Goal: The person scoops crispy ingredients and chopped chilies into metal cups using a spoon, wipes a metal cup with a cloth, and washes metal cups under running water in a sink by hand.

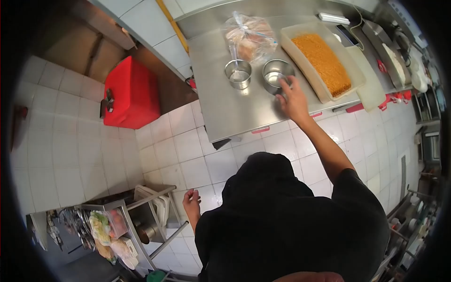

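A: Where does the action center?

B: At a stainless-steel counter (216, 105) in a white-tiled kitchen, where a worker in black extends the right hand (294, 99) to a round, straight-sided, silvery metal bowl (271, 74). The bowl sits mid-counter, left of a long, translucent plastic tub (293, 32) filled with orange crumbs (324, 63).

A: Does the right hand have hold of it?

B: The fingers bend partway at the bowl's near right rim, thumb apart from them. Whether they close firmly on the metal, I cannot tell.

A: And the left?

B: The left hand (191, 205) hangs well apart from the counter, fingers loosely curled and half open, with nothing visible in it. Nearest is a tubular metal rack (170, 239).

A: How far along does the work look?

B: Early, in my judgement. The reach appears complete, but the bowl shows no clear sign of having left the steel. A second, smaller silvery metal bowl (240, 84) stands just to its left, with neither hand on it. Behind the pair, a clear plastic bag of pinkish-tan pieces (251, 37) looks gathered at the top.

A: And the crumbs?

B: Neither hand touches them; they spread along the tub's length. What is left beyond the bowl, this view does not settle.
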The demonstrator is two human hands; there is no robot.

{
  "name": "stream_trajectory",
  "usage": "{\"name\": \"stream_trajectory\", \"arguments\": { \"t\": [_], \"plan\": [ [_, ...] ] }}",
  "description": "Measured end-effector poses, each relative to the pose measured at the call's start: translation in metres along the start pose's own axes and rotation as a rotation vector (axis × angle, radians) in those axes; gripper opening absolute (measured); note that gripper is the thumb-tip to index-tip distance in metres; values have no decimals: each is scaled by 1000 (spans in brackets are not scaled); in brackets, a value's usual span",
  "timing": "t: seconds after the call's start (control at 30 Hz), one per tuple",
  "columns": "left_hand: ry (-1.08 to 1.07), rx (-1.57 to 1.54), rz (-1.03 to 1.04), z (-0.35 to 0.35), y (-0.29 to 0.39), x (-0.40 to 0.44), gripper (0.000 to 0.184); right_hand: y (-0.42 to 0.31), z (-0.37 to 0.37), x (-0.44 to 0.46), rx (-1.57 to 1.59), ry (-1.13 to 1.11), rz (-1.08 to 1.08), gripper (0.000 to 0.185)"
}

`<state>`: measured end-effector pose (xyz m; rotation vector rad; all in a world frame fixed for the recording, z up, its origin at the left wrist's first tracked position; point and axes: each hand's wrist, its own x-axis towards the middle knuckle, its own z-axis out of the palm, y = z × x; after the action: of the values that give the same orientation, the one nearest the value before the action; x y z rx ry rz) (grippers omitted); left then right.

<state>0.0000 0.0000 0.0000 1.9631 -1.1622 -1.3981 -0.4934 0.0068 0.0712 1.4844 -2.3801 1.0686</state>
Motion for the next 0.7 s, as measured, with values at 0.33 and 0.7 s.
{"name": "stream_trajectory", "arguments": {
  "t": [0.33,0.7],
  "plan": [
    [-343,26,385,69,104,-7,30,16,15,7,84,149,-126,22],
    [-984,-191,911,44,234,-134,55,-49,-18,-23,115,176,-64,18]
  ]
}}
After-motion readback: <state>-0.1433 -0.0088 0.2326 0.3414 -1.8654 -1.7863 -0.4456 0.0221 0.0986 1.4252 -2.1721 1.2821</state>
